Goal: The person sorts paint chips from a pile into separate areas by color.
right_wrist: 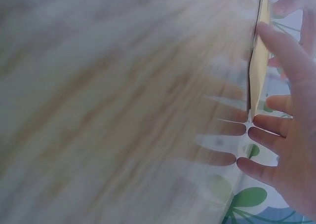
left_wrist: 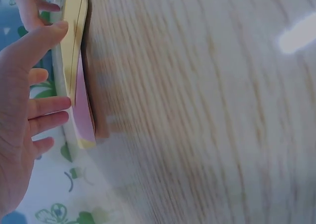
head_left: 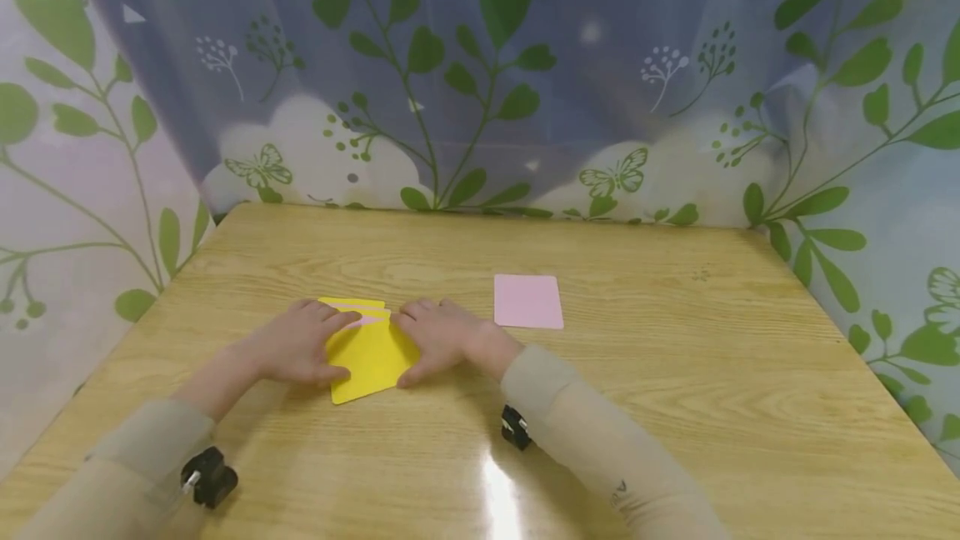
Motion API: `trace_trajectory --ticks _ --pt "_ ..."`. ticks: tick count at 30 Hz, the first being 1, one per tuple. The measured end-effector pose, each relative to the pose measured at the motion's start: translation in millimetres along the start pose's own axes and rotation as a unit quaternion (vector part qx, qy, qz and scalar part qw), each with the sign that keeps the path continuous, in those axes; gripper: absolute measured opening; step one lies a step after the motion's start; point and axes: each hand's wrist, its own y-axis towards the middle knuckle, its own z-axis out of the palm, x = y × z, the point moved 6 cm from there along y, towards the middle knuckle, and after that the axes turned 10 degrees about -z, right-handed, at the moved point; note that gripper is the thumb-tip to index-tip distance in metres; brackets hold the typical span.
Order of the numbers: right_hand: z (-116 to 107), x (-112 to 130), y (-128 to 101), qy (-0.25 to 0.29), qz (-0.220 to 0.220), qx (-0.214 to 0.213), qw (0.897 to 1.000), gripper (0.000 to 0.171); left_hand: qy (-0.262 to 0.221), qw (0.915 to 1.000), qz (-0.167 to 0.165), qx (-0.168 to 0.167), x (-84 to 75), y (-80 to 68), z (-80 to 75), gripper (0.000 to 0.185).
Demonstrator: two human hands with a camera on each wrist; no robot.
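A loose pile of square cards lies on the wooden table between both hands. On top is a yellow card [head_left: 369, 363], turned slightly askew. Behind its far edge show a strip of pink card [head_left: 371, 320] and another yellow card [head_left: 352, 302]. Fingers and thumb spread, the left hand [head_left: 298, 343] touches the pile's left side. At the right side is the right hand [head_left: 438, 336], its thumb near the front corner and its fingers fairly straight. In the left wrist view a pink card [left_wrist: 84, 103] shows under the yellow card [left_wrist: 74, 26]. The pile's lower layers are partly hidden.
A separate pink card [head_left: 528, 302] lies flat to the right of the pile, beyond the right forearm. The wooden table [head_left: 675, 357] reaches back to a leaf-patterned curtain [head_left: 465, 90]. A small black device [head_left: 210, 477] hangs at the left wrist, another [head_left: 515, 427] at the right.
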Motion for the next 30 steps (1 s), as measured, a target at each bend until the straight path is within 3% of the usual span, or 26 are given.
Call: trace_trajectory --ticks 11,22,30 --pt "-3.7 4.9 1.9 -0.004 0.0 0.011 1.0 0.094 0.02 0.9994 0.023 0.014 -11.9 -9.5 -0.8 0.092" --pt "-3.5 9.8 8.3 -0.049 0.006 0.016 0.999 0.089 0.026 0.9993 0.025 0.009 -18.1 -8.7 -0.4 0.081" --pt "-5.8 8.9 4.6 -0.023 0.008 0.009 1.0 0.093 0.022 0.9992 0.027 -0.021 -14.6 -6.9 -1.5 0.078"
